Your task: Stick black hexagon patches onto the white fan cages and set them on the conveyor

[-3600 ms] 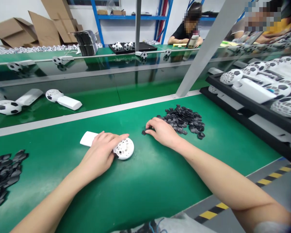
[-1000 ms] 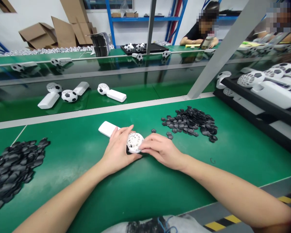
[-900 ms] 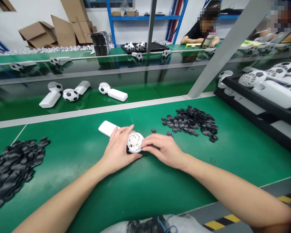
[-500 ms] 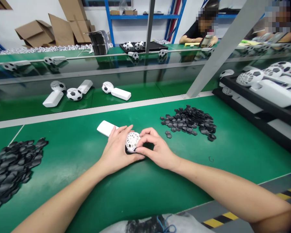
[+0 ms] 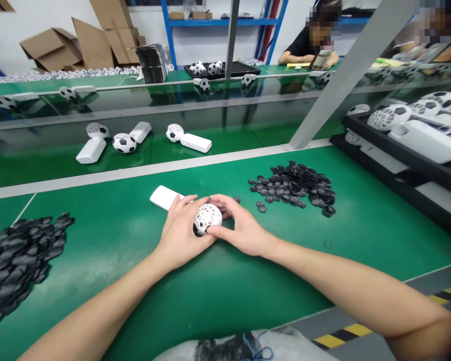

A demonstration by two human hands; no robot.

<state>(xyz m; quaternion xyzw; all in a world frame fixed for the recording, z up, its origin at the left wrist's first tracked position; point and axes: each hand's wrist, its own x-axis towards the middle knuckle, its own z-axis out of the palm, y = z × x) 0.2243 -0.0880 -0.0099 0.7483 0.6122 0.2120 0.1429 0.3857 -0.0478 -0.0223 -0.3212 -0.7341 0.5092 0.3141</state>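
Observation:
Between my hands is a white lattice ball (image 5: 209, 215) with a black patch low on its left side. My left hand (image 5: 182, 230) wraps round the ball's left side, and my right hand (image 5: 242, 228) grips its right side with thumb in front and fingers behind. A white handle-like block (image 5: 165, 197) reaches out beyond my left fingers; its join with the ball is hidden. Small black pieces lie in a pile (image 5: 295, 185) to the right and in a larger pile (image 5: 22, 260) at far left. One black piece is partly visible just behind my right fingers.
Ball-and-block units (image 5: 125, 143) lie on the green surface beyond the pale rail (image 5: 225, 156). A slanted grey post (image 5: 334, 85) rises at right, beside stacked black trays (image 5: 402, 145) of similar units. Across the line, a person (image 5: 308, 45) sits near a blue shelf (image 5: 221, 22).
The ball has turned slightly, and my right hand's fingers have moved round behind it. Units beyond the rail have shifted right; those on the farther strip have shifted left.

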